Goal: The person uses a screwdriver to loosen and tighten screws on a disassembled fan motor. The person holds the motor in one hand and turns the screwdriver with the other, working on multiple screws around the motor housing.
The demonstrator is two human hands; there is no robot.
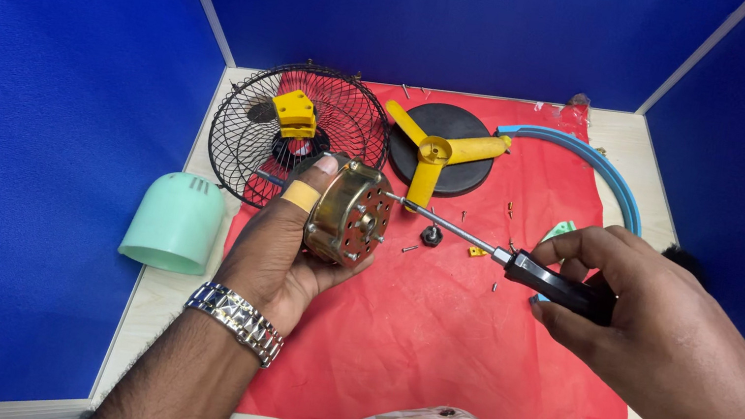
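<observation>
My left hand (278, 250) grips a round brass-coloured fan motor (350, 213), held on its side above a red cloth (430, 348). Its flat face with several holes points right. My right hand (622, 299) holds a screwdriver (486, 248) by its black handle. The metal shaft runs left and its tip touches the upper edge of the motor's face. A metal watch sits on my left wrist and a yellow bandage wraps my left thumb.
Behind the motor lie a black wire fan guard (290, 132) with a yellow part (295, 114), a yellow three-blade propeller (433, 152) on a black disc, a blue ring (599, 166), and small screws (431, 237). A mint-green cover (176, 223) sits left. Blue partitions enclose the table.
</observation>
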